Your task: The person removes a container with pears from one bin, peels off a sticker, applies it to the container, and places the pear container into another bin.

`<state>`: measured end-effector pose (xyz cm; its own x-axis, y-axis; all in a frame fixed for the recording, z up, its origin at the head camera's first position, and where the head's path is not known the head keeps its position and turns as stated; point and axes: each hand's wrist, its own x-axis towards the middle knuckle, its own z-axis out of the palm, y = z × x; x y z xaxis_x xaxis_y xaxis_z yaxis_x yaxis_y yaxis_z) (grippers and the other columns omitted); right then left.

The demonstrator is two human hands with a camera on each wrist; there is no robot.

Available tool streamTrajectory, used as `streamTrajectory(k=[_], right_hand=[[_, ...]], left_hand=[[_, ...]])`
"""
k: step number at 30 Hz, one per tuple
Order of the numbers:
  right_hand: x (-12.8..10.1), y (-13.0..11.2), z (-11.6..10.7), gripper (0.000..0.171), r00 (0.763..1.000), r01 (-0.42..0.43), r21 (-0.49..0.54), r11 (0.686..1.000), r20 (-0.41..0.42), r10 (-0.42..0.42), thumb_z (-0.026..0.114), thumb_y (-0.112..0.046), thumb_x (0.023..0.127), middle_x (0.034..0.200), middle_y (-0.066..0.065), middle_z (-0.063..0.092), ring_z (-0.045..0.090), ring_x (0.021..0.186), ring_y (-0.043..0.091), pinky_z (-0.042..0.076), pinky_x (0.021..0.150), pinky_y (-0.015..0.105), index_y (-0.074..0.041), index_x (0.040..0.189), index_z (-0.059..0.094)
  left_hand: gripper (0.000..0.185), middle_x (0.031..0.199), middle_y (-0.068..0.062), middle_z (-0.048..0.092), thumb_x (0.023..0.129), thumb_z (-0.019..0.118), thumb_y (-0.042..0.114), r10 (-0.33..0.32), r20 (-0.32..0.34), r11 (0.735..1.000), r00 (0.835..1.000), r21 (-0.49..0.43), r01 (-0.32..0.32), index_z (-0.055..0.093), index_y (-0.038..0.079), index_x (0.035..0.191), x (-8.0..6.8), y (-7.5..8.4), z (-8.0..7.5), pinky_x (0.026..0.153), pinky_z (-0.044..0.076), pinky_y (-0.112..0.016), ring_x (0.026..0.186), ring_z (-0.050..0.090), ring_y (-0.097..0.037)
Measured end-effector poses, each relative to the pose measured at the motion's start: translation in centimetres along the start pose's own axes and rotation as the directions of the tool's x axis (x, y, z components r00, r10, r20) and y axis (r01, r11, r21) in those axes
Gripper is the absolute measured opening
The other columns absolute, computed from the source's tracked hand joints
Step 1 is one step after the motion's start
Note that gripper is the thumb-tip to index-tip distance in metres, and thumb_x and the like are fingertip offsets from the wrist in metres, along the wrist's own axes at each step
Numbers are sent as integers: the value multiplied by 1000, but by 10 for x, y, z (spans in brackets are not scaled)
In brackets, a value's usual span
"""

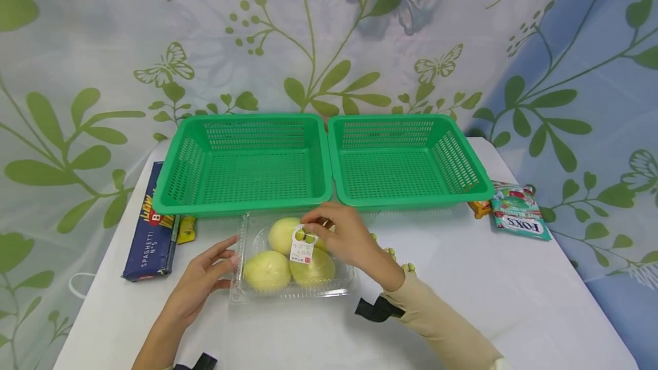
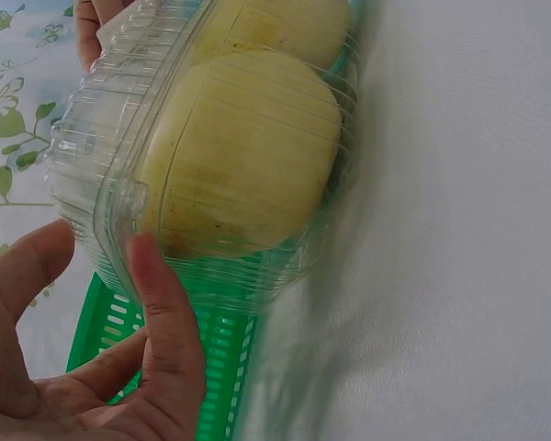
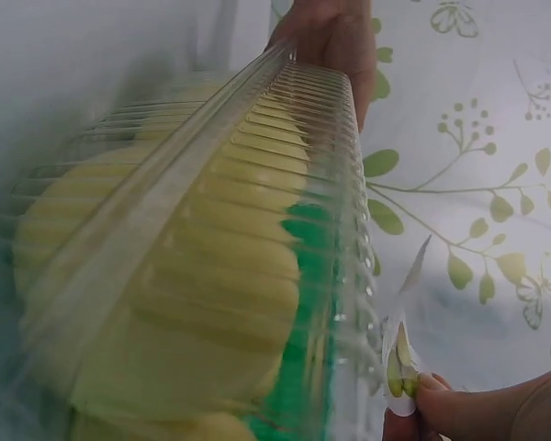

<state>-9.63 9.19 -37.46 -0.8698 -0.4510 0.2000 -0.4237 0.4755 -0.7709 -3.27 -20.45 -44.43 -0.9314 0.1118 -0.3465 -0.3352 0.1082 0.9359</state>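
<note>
A clear plastic clamshell box (image 1: 240, 290) with several round pale-yellow fruits (image 1: 267, 271) inside lies on the white table, in front of the green baskets. My left hand (image 1: 197, 278) rests at its left side. In the left wrist view, the fingertips (image 2: 154, 262) touch the box near its rim and the fingers are relaxed. Over the lid, my right hand (image 1: 349, 238) pinches the top of a white paper label (image 1: 301, 249) printed with green fruits, handwriting and a red stamp. The right wrist view shows this label (image 3: 402, 367) standing up off the lid between thumb and finger.
Two green baskets (image 1: 241, 208) (image 1: 411, 201) stand side by side behind the box. At left lie a blue spaghetti box (image 1: 149, 244) and a yellow packet (image 1: 187, 230). A Fox's bag (image 1: 519, 213) and an orange packet (image 1: 480, 208) lie right. Small green pieces (image 1: 408, 267) show beside the right forearm.
</note>
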Motion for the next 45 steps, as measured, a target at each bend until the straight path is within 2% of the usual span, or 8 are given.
streamTrajectory(k=[9, 15, 24, 31, 35, 38, 42, 45], right_hand=[[6, 2, 9, 13, 999, -2, -20, 1000, 44, 3, 69, -6, 93, 99, 2, 74, 67, 85, 15, 56, 74, 18, -9, 102, 77], [8, 4, 14, 13, 999, 8, -42, 999, 54, -5, 69, -5, 93, 97, 3, 74, 67, 86, 15, 55, 74, 17, -9, 102, 77], [10, 7, 20, 13, 998, 32, -67, 997, 48, -29, 68, -5, 93, 95, 3, 73, 66, 83, 15, 54, 72, 17, -8, 102, 77], [10, 8, 23, 13, 999, 28, -71, 997, 47, -25, 67, -4, 94, 96, 3, 72, 65, 82, 15, 54, 72, 17, -8, 102, 77], [10, 10, 26, 13, 998, 26, -74, 997, 52, -22, 68, -4, 93, 95, 3, 71, 65, 81, 15, 54, 71, 17, -8, 102, 77], [10, 11, 28, 13, 998, 27, -80, 996, 50, -23, 68, -3, 93, 95, 3, 70, 65, 81, 15, 53, 71, 17, -8, 102, 77], [11, 10, 29, 13, 998, 37, -84, 996, 45, -33, 68, -3, 93, 95, 3, 71, 64, 80, 14, 53, 70, 17, -8, 101, 77], [11, 10, 30, 13, 998, 42, -82, 996, 44, -39, 67, -2, 93, 95, 3, 71, 63, 77, 13, 52, 68, 16, -8, 101, 77]], left_hand=[[60, 113, 1, 50, 103, 56, 21, 18, 12, 1000, 1000, 3, -18, 33, 7, 157, -1, 1, 0, 77, 59, -28, 92, 60, -6], [62, 121, 0, 54, 101, 59, 23, 33, -30, 999, 999, 42, -32, 34, 12, 157, -4, 4, 2, 80, 59, -28, 95, 63, -3], [65, 148, -23, 47, 102, 60, 19, 74, -63, 995, 995, 67, -70, 29, 10, 159, -9, 12, 7, 81, 59, -24, 102, 61, 7], [62, 152, -24, 45, 103, 57, 18, 95, -49, 991, 994, 94, -91, 31, 9, 158, -11, 15, 9, 84, 57, -19, 106, 58, 13], [63, 156, -20, 41, 102, 59, 22, 100, -29, 982, 995, 162, -94, 32, 12, 158, -12, 15, 9, 93, 53, -20, 123, 54, 0], [66, 160, -17, 37, 101, 60, 26, 107, -19, 975, 994, 198, -101, 30, 14, 159, -14, 16, 10, 108, 50, -39, 140, 46, -24], [68, 162, -17, 32, 100, 62, 24, 182, -48, 948, 982, 275, -162, 29, 13, 159, -16, 18, 13, 113, 41, -57, 148, 34, -39], [67, 158, -18, 37, 97, 67, 16, 327, -116, 868, 938, 428, -250, 36, 11, 156, -20, 20, 22, 112, 41, -58, 145, 37, -41]])
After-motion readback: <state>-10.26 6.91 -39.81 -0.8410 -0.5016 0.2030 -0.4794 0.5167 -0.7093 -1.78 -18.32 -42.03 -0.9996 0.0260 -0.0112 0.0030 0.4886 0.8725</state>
